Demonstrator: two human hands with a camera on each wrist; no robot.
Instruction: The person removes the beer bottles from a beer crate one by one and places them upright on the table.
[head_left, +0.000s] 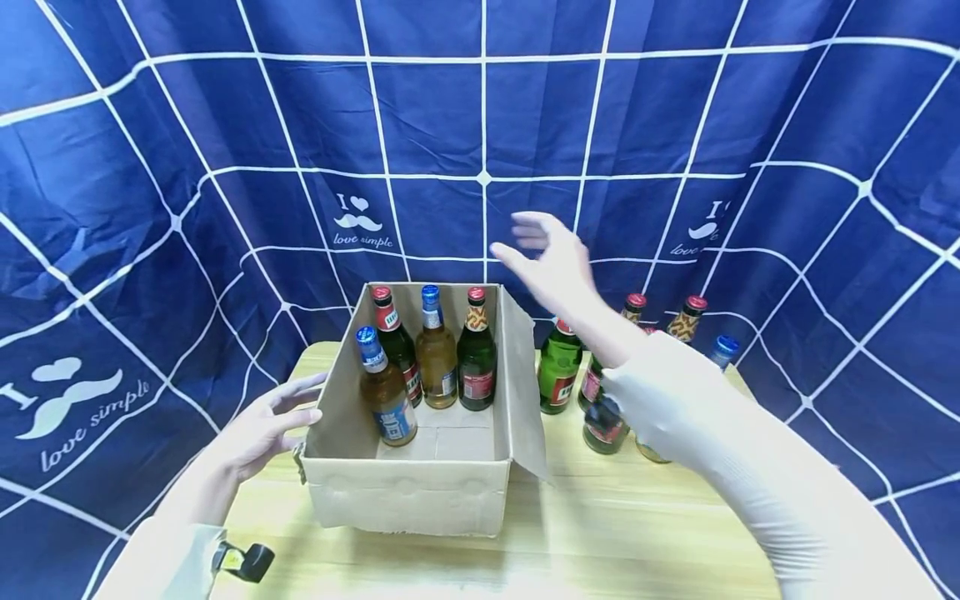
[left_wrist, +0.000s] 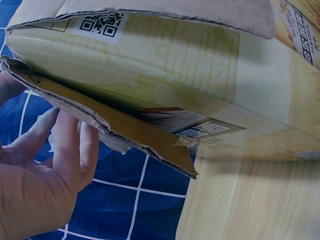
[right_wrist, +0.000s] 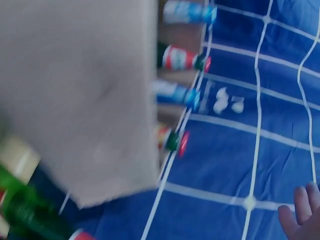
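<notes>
OK, right hand [head_left: 552, 265] loosely spread, holding nothing; left hand [head_left: 258, 429] half-curved, touching box [head_left: 408, 500]. Bottles [head_left: 477, 371]: probably heavy, rigid, slick, breakable. Grip at neck [head_left: 476, 317].

The right hand [head_left: 553, 262] hovers above the left hand [head_left: 258, 433].

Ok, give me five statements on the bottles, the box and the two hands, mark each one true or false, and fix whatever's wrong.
1. Four bottles are inside the cardboard box. True.
2. The right hand has a bottle in its grip. False: its grip is empty.
3. The left hand is at the box's left side. True.
4. Every bottle in the box has a red cap. False: two have red caps, two have blue caps.
5. More bottles stand right of the box. True.
</notes>
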